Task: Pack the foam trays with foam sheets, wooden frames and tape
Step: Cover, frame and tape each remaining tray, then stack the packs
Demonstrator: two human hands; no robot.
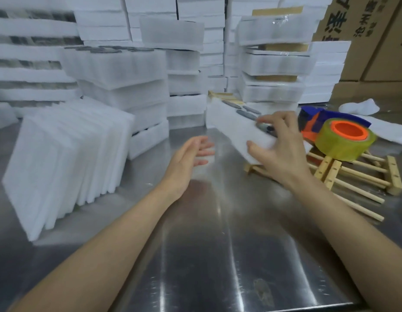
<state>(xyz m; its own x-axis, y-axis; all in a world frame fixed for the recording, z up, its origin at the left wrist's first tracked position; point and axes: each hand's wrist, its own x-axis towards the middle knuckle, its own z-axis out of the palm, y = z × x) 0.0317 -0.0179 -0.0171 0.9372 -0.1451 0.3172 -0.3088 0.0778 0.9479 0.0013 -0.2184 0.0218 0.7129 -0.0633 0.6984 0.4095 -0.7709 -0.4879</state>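
My right hand (278, 149) grips the near end of a white foam tray (231, 122) that holds dark oval pieces in its slots; the tray is tilted, lifted over the metal table. My left hand (191, 161) hovers open, palm facing right, a little left of the tray and not touching it. A row of white foam sheets (67, 158) stands on edge at the left. Wooden frames (357, 174) with dowels lie at the right, partly under the tray. A yellowish tape roll on an orange and blue dispenser (339, 136) rests on the frames.
Tall stacks of foam trays (128, 70) fill the back of the steel table (206, 255). Taped packs with wooden frames (274, 57) are piled at the back right. Cardboard boxes (375, 37) stand at the far right. A crumpled white glove or cloth (359, 106) lies behind the tape.
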